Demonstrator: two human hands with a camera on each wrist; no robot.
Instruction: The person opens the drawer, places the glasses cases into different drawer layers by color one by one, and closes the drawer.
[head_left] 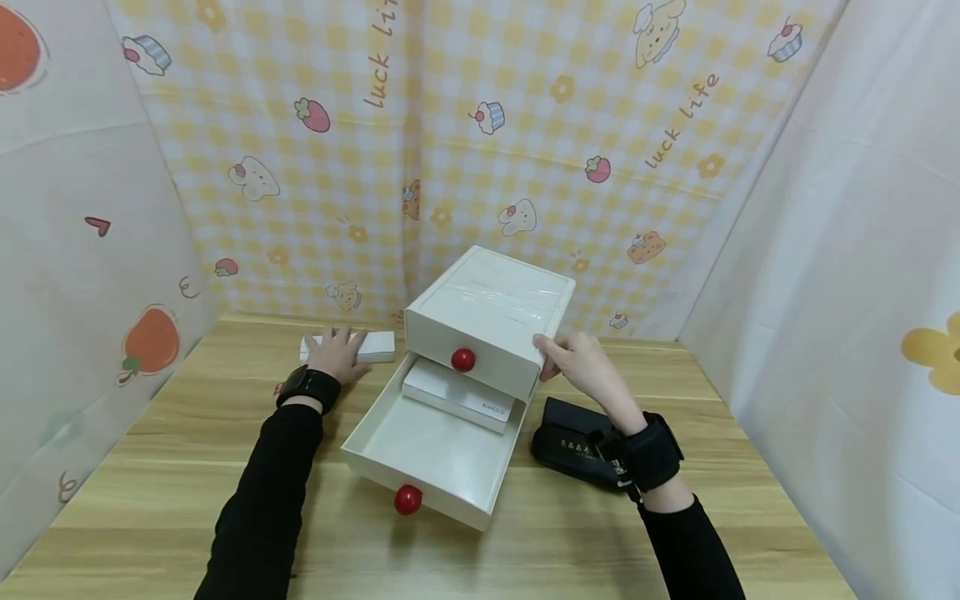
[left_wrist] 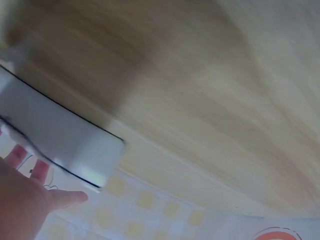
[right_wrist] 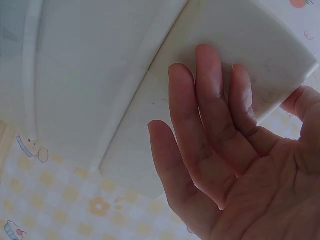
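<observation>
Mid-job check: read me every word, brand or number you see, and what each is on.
"luck life": on the checked cloth, upper right.
"luck li…": same cloth, further left, cut off by the picture's top edge.
White box in the open drawer: small lettering, perhaps "KAKOLD", too blurred to be sure.
Black case: gold characters, too small to read.
No numbers that I can read.
</observation>
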